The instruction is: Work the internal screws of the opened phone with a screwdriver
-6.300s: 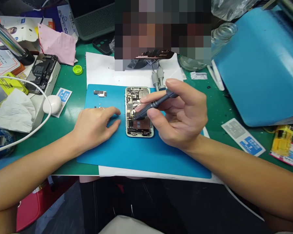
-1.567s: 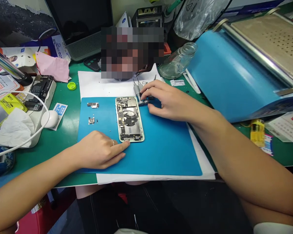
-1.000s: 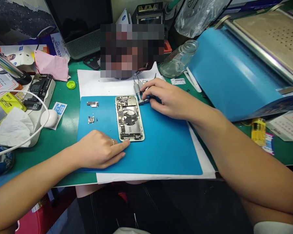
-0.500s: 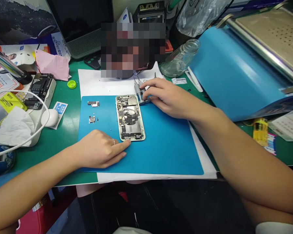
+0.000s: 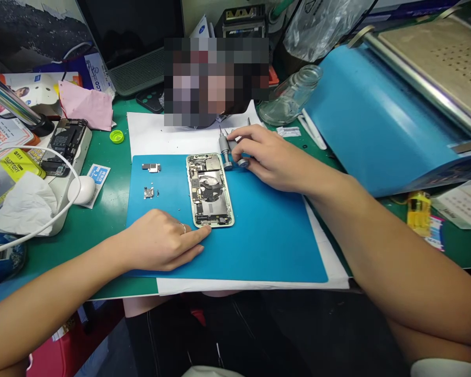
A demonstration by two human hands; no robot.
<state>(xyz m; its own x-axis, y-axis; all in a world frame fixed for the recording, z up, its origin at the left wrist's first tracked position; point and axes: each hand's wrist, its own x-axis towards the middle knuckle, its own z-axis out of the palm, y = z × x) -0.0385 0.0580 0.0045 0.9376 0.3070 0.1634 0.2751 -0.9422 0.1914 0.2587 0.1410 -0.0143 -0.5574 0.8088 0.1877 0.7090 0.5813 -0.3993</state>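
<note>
A phone with its inside laid bare lies on a blue mat, its top end away from me. My left hand rests on the mat with the index finger stretched out, its tip touching the phone's lower edge. Just right of the phone's top, a grey screwdriver lies beside another grey screwdriver. The fingers of my right hand are closed around that second one. A third thin tip shows behind this hand. Left of the phone are a small metal bracket, another small part and tiny screws.
Beyond the mat is white paper, with a blurred-out patch over its far side. A glass jar and white tweezers are at the back right, near a large blue sheet. Another opened phone sits on a box at left.
Earlier my right hand held a dark screwdriver over the phone; it has since moved to the screwdrivers beside it. My left hand came to the phone's lower edge. The last second shows little movement.
</note>
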